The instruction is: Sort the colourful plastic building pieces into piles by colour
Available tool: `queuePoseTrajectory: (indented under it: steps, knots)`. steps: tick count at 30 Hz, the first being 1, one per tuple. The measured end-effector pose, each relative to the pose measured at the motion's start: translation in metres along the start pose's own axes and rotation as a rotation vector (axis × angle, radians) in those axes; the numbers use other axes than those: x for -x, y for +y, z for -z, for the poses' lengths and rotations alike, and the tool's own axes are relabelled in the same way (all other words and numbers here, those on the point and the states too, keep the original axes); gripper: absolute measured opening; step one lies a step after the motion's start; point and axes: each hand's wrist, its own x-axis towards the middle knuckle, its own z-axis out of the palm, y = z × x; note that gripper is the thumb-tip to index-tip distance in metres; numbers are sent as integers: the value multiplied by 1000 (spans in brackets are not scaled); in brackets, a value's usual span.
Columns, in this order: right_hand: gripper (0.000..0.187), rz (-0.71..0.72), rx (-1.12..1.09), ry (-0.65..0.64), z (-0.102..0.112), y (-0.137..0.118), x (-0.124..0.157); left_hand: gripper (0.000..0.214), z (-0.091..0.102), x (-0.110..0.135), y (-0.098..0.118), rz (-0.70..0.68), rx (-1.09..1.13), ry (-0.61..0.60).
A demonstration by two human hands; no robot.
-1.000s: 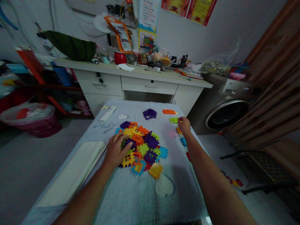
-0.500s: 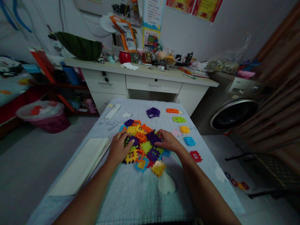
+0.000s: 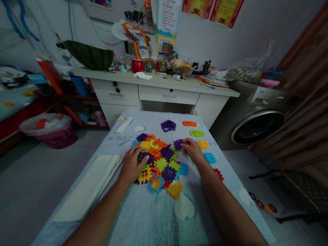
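Observation:
A heap of notched plastic building tiles (image 3: pixel 161 164) in purple, orange, yellow, green, blue and red lies mid-table. On its left side rests my left hand (image 3: pixel 132 166), fingers spread over the tiles and gripping none. My right hand (image 3: pixel 192 150) pinches a purple building tile (image 3: pixel 177 144) at the heap's upper right edge. Beyond the heap sits a purple tile group (image 3: pixel 168 125). Down the right side run separate groups: orange tiles (image 3: pixel 189 123), green tiles (image 3: pixel 196 133), yellow tiles (image 3: pixel 204 145), blue tiles (image 3: pixel 210 158) and red tiles (image 3: pixel 219 175), the last partly covered by my right forearm.
A folded cream cloth (image 3: pixel 87 188) and a white remote-like object (image 3: pixel 124 125) lie on the table's left. Behind the table stands a white desk (image 3: pixel 164 89) bearing a watermelon half (image 3: pixel 89 56) and jars. A washing machine (image 3: pixel 252 116) is at right.
My right hand has drawn a purple tile away from the heap, up and to the right. My left hand stays on the heap. The camera view has shifted slightly.

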Motion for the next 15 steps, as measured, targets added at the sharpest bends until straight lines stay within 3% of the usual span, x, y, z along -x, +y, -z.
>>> queuePoseTrajectory:
  steps: [7,15]
  knots:
    - [21,-80,60,245,-11,-7,-57,33,0,-7,-1,18,40,62]
    - [13,-27,336,377,-18,-5,-127,31,-2,-8,-4,22,72,64]
